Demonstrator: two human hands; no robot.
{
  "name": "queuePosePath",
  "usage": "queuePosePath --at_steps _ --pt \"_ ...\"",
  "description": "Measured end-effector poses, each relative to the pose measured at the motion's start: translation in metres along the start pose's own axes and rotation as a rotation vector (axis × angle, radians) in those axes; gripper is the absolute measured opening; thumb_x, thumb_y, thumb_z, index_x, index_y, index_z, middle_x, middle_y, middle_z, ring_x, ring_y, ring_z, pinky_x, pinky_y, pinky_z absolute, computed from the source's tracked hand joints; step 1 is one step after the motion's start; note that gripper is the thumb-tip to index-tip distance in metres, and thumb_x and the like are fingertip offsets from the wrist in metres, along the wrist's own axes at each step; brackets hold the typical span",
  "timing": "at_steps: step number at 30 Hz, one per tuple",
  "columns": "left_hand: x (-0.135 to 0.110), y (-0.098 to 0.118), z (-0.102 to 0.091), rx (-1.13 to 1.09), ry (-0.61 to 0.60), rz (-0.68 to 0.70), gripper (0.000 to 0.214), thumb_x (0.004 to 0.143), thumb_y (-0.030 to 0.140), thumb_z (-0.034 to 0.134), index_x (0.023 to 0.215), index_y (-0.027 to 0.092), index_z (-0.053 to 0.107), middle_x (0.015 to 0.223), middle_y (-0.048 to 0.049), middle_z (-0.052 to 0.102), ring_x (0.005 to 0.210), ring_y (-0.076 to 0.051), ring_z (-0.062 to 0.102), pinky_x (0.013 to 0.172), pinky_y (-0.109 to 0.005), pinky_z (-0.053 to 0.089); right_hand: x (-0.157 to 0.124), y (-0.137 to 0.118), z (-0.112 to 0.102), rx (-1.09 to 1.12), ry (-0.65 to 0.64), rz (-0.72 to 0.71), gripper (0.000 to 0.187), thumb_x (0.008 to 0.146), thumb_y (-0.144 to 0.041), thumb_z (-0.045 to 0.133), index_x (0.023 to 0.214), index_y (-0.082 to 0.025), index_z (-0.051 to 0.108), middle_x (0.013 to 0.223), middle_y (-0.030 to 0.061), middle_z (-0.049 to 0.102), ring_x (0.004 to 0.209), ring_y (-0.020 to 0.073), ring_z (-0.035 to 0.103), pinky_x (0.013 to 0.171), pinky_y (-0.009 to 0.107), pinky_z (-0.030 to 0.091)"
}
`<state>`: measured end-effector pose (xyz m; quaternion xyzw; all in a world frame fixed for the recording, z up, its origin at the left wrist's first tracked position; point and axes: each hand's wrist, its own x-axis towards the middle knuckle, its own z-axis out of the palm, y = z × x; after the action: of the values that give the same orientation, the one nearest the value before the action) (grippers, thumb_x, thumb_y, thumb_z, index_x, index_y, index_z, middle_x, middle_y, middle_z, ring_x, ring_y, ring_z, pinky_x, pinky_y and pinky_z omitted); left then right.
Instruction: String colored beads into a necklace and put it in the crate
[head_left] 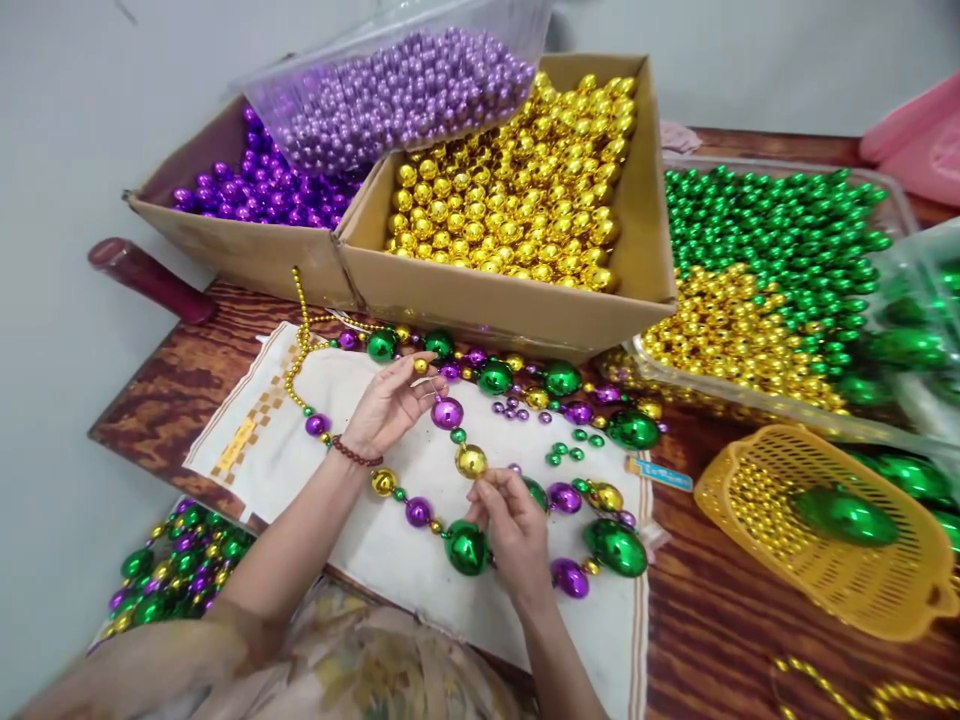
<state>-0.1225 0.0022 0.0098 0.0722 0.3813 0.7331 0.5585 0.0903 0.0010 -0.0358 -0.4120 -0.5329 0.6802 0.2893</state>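
Note:
My left hand [390,405], a dark bead bracelet at its wrist, pinches a small gold bead [421,366] between thumb and fingertips. Just right of it hangs the end of a bead strand, with a purple bead [447,413], a small green bead [458,436] and a larger gold bead [471,461]. My right hand [514,525] is closed on the strand just below that gold bead. The rest of the bead strand [466,547] loops over a white towel [420,590] in green, purple and gold. Part of it is hidden behind my right hand.
Behind stand cardboard boxes of purple beads [217,195] and gold beads [510,200], with a bag of lilac beads [405,100] on top. A clear tub [750,410] of green and gold beads and a yellow basket [885,610] stand right. Loose green beads [576,453] lie on the towel.

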Motion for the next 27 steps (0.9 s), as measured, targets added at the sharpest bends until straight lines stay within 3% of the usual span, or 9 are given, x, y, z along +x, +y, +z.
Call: queuePosePath --at_steps 11,17,23,27 --pt "0.002 0.000 -0.007 0.077 -0.032 0.001 0.021 0.083 0.031 0.076 0.095 0.013 0.072 0.082 -0.0053 0.070 0.076 -0.015 0.070 0.079 -0.028 0.058 -0.001 0.001 -0.001 -0.026 0.011 0.013 0.024 0.093 -0.041 0.061 0.084 -0.019 0.060 0.065 -0.0008 0.062 0.052 0.0116 0.056 0.051 0.022 0.045" --pt "0.001 -0.003 -0.006 0.172 -0.046 0.046 0.020 0.080 0.030 0.078 0.091 0.014 0.075 0.081 -0.0042 0.069 0.078 -0.014 0.069 0.075 -0.024 0.056 0.003 0.001 0.007 0.057 0.045 0.054 0.027 0.086 -0.045 0.069 0.083 -0.019 0.063 0.065 -0.0006 0.064 0.048 0.0108 0.057 0.046 0.021 0.044" --pt "-0.002 -0.032 0.011 0.108 0.011 0.092 0.029 0.084 0.043 0.073 0.099 0.019 0.065 0.088 -0.0008 0.066 0.077 -0.013 0.069 0.072 -0.026 0.057 0.015 0.004 0.020 0.176 0.096 0.166 0.034 0.074 -0.049 0.076 0.079 -0.019 0.062 0.066 0.0000 0.067 0.043 0.0100 0.057 0.040 0.019 0.043" --pt "0.008 -0.058 0.022 0.134 0.122 0.178 0.034 0.086 0.050 0.067 0.100 0.021 0.061 0.083 0.0009 0.062 0.063 -0.009 0.063 0.049 -0.018 0.048 0.019 0.010 0.025 0.170 0.068 0.222 0.038 0.069 -0.052 0.078 0.077 -0.019 0.060 0.064 0.0003 0.067 0.042 0.0109 0.058 0.038 0.019 0.044"
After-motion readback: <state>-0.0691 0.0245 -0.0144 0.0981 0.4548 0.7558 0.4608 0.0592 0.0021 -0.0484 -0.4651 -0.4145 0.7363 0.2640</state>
